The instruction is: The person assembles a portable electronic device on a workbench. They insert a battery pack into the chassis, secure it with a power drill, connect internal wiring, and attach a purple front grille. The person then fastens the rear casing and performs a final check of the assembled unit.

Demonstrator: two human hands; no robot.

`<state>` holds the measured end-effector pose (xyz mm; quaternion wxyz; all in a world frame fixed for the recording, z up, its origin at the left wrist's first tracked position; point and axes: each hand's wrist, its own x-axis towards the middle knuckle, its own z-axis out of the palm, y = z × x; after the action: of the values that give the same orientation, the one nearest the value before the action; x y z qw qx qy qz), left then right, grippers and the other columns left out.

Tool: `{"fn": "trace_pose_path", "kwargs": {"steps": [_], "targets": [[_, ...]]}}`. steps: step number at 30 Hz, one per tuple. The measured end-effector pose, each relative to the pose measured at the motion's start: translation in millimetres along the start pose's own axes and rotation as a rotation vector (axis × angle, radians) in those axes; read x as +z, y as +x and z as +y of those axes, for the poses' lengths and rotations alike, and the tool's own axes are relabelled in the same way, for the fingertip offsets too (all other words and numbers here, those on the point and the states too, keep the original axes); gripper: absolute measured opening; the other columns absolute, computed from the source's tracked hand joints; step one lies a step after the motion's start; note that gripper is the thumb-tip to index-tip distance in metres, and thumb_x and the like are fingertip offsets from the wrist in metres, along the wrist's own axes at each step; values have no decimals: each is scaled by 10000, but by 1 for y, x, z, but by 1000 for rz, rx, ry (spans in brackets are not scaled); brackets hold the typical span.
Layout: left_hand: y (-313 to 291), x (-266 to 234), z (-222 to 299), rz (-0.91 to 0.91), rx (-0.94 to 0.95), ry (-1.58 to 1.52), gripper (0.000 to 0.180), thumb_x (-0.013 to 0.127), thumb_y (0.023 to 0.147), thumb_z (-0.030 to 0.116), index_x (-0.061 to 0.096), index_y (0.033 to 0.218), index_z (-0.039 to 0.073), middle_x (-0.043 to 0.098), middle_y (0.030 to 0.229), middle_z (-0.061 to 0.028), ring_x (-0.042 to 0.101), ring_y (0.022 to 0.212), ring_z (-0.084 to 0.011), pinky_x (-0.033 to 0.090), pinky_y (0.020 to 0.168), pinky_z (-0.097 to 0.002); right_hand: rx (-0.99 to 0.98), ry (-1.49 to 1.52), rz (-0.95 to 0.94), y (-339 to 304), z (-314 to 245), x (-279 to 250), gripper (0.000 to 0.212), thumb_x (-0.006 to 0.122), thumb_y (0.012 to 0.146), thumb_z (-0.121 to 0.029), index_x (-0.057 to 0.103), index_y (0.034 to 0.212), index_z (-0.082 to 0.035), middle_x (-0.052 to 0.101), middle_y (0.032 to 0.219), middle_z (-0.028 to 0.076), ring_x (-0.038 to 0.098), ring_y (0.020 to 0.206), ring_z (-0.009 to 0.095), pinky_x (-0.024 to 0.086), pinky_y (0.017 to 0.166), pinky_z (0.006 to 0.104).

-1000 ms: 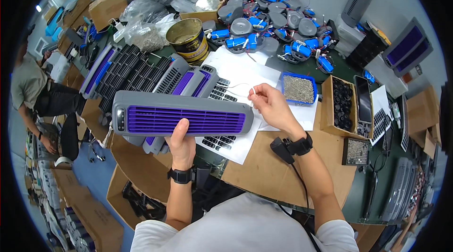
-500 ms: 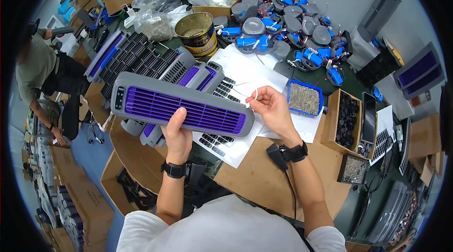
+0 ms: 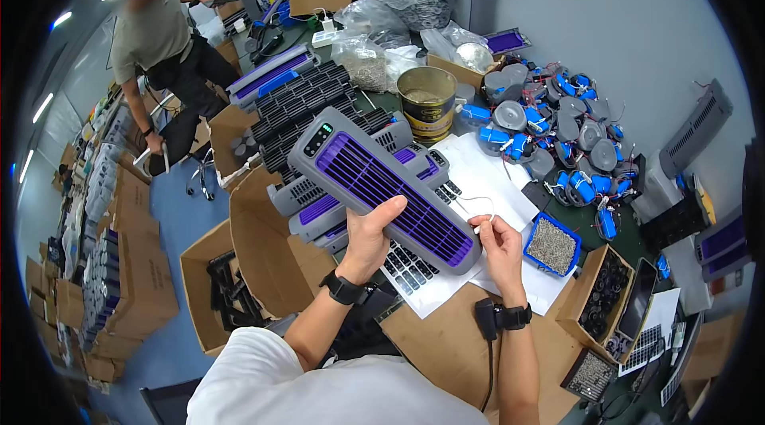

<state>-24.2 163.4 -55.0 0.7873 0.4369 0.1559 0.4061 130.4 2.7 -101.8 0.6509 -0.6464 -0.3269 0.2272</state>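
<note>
A long grey device with purple behind its slatted grille (image 3: 390, 194) is held slantwise above the bench, its grille facing up. My left hand (image 3: 370, 238) is closed round its near side, thumb over the front edge. On its dark panel (image 3: 318, 139) at the upper left end, green lights glow. My right hand (image 3: 500, 254) pinches the end of a thin white cable (image 3: 488, 206) against the device's lower right end. Whether the plug sits inside a socket there is hidden by my fingers. More grey and purple devices (image 3: 315, 222) lie underneath.
White paper with black stickers (image 3: 410, 270) lies beneath the device. Rightward are a blue tray of screws (image 3: 551, 244) and a box of black parts (image 3: 606, 297). Blue-wrapped motor parts (image 3: 558, 122) are heaped behind, near a metal bucket (image 3: 428, 98). Another person (image 3: 159, 43) stands far left.
My view has swung left. The device has tilted more steeply, its panel end rising and its other end dropping. Green lights now show on the panel. Both hands keep hold.
</note>
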Motion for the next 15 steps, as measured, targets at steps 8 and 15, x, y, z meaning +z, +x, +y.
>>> {"fn": "trace_pose_path", "kwargs": {"steps": [8, 15], "targets": [[-1, 7, 0, -8, 39, 77, 414, 716, 823, 109, 519, 1181, 41, 603, 1062, -61, 630, 987, -179, 535, 908, -348, -52, 10, 22, 1, 4, -1, 317, 514, 1036, -254, 683, 946, -1, 576, 758, -52, 399, 655, 16, 317, 585, 193], [-2, 5, -1, -25, 43, 87, 419, 711, 827, 101, 518, 1194, 41, 606, 1074, -63, 623, 1000, -180, 527, 912, -347, -83, -21, 47, 0, 2, 1, 330, 519, 1034, -267, 684, 929, -1, 549, 725, -56, 389, 649, 19, 306, 575, 200]]}}
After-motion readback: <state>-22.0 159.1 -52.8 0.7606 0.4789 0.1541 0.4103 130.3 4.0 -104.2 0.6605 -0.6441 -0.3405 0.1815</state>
